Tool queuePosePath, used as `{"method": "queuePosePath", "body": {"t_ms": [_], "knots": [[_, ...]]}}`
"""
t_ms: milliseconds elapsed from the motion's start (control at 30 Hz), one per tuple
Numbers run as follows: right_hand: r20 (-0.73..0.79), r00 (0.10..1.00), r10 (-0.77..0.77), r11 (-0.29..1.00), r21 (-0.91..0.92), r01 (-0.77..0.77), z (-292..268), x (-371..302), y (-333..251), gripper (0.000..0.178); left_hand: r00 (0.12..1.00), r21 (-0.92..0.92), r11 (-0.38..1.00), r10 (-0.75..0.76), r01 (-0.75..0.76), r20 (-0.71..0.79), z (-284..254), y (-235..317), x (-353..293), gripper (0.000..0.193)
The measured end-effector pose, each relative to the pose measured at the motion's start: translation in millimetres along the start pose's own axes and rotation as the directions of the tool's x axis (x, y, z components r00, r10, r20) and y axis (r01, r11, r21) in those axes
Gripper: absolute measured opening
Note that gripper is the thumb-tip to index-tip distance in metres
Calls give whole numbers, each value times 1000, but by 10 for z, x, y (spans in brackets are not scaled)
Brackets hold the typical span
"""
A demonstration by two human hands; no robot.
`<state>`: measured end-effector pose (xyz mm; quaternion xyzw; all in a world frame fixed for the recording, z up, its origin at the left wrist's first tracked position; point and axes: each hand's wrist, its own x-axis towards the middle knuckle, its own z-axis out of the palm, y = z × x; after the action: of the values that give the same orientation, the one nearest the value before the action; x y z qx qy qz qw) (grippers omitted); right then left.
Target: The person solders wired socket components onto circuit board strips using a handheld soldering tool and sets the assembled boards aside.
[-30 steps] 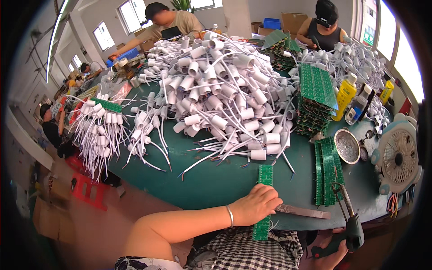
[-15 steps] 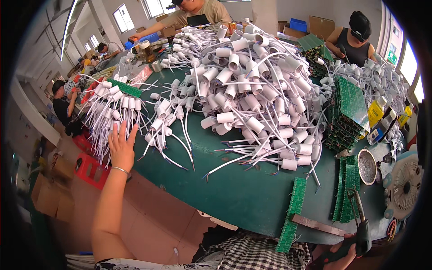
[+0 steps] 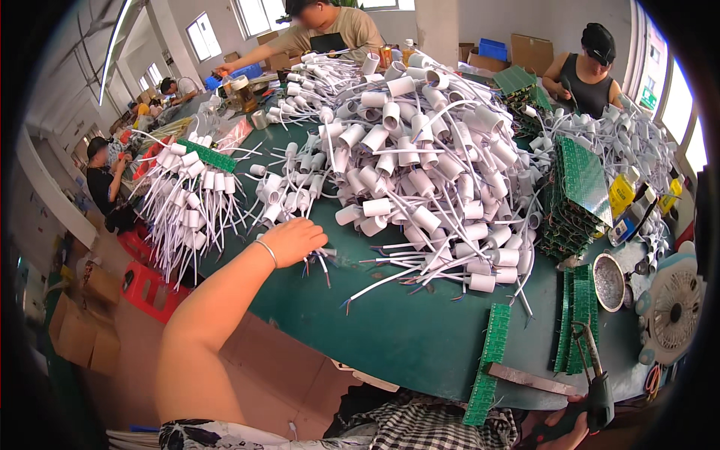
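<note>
My left hand [image 3: 295, 241] is over the near left part of the table, fingers closed around white cables [image 3: 324, 262] whose thin coloured wire ends stick out past the fingertips. White cylindrical lamp holders [image 3: 279, 196] with cables lie just beyond it. At the lower right, my right hand [image 3: 574, 435] grips a dark-handled soldering gun [image 3: 598, 401], its metal tip and thin tube pointing up and away. A narrow green circuit board strip [image 3: 489, 360] lies at the near table edge, with a flat metal bar [image 3: 532, 378] touching it.
A big heap of lamp holders [image 3: 420, 157] covers the table's middle. At left, a board [image 3: 206, 155] has lamp holders along it. Stacked green boards [image 3: 581, 187], a metal bowl [image 3: 609, 281] and a fan [image 3: 671, 311] stand right. Co-workers sit beyond; a red stool [image 3: 150, 292] is on the floor.
My left hand has moved right and nearer, from open and spread beside the left board's lamp holders to closed on cables. My right hand still holds the soldering gun.
</note>
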<state>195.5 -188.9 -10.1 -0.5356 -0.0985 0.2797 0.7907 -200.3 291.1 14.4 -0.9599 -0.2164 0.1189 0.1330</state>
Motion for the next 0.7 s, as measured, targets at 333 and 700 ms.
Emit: {"method": "queuePosePath", "body": {"t_ms": [333, 700], "knots": [[5, 1000, 1, 1000, 11, -1, -182, 51, -15, 38, 446, -535, 825, -553, 180, -704, -624, -41, 106, 13], [-189, 978, -91, 995, 11, 95, -247, -44, -45, 40, 340, -456, 14, -647, -890, -683, -2747, 898, 1091, 14]]}}
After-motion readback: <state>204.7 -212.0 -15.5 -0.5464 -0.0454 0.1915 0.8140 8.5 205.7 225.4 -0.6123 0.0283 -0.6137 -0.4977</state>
